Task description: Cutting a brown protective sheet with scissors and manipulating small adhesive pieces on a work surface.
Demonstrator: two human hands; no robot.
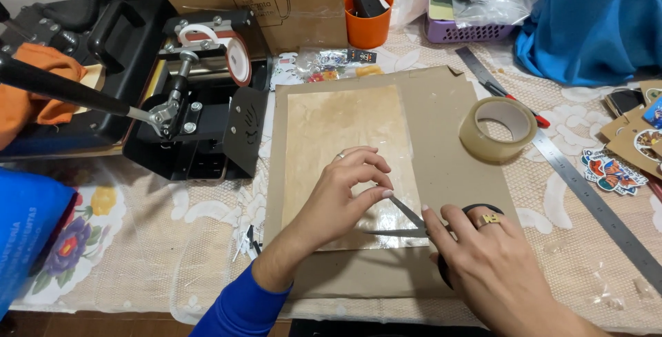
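My right hand [486, 254] grips black-handled scissors [407, 221] whose open metal blades point left over a clear plastic sheet [348, 165]. That sheet lies on a stained tan paper on top of a brown cardboard board [448, 171]. My left hand [341, 196], a ring on one finger, reaches in from a blue sleeve and pinches the sheet's lower right part just above the blades.
A roll of clear tape [498, 129] sits on the cardboard's right corner. A long steel ruler [586, 192] runs diagonally at right, beside stickers [612, 171]. A black mug heat press [200, 96] stands at left; an orange cup [367, 16], cardboard box and lilac basket [469, 30] line the back.
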